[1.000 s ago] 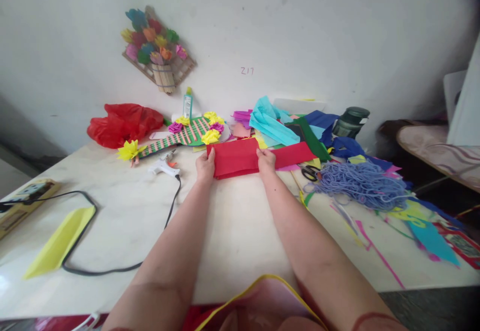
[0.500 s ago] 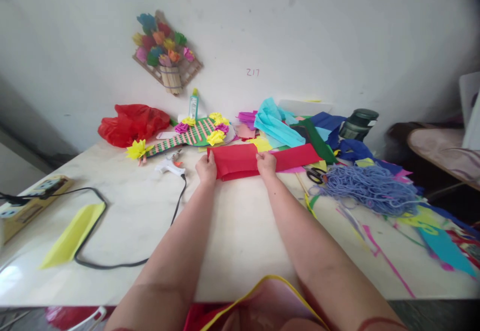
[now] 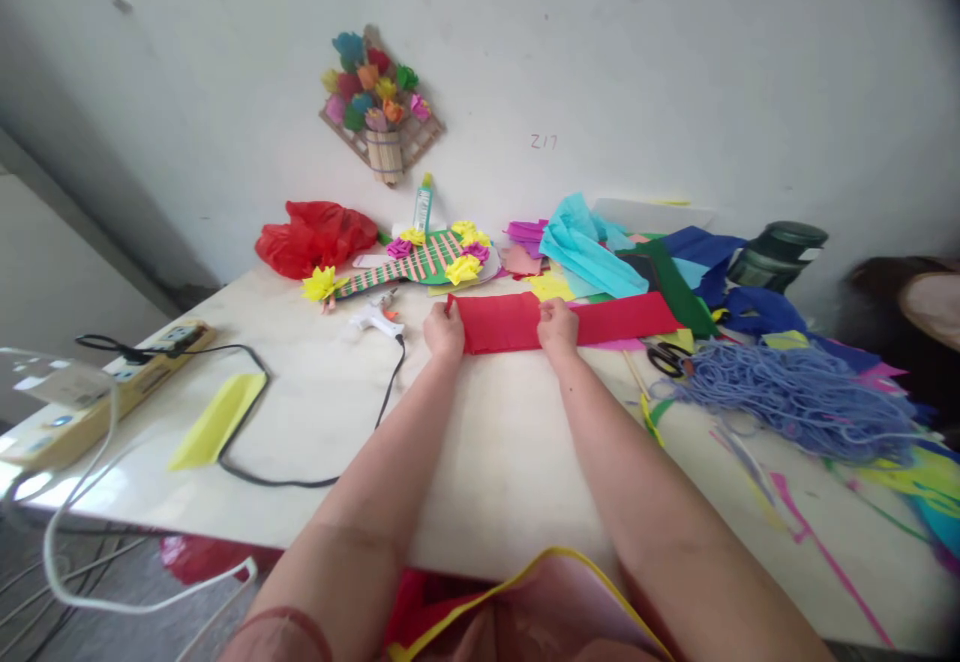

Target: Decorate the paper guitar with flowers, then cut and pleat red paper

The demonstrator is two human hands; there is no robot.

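A folded sheet of red crepe paper (image 3: 504, 322) lies flat on the white table (image 3: 480, 452), stretching off to the right. My left hand (image 3: 444, 331) pinches its left end. My right hand (image 3: 558, 327) grips it near the middle, thumb on top. Both arms reach straight out from the near edge. A white glue gun (image 3: 377, 320) lies just left of my left hand, its black cord trailing toward me.
Scissors (image 3: 670, 357) and a heap of blue yarn (image 3: 795, 397) sit to the right, behind them piled coloured paper (image 3: 600, 247) and a dark jar (image 3: 776, 254). At the back are a flower-trimmed striped craft (image 3: 420, 260), a glue bottle (image 3: 423, 204), a red bag (image 3: 315, 235). At left lie a power strip (image 3: 105, 392) and yellow paper (image 3: 217, 420).
The view has swung left, so everything sits further right in frame. Both hands still hold the red paper, which looks narrower from front to back than a second ago.
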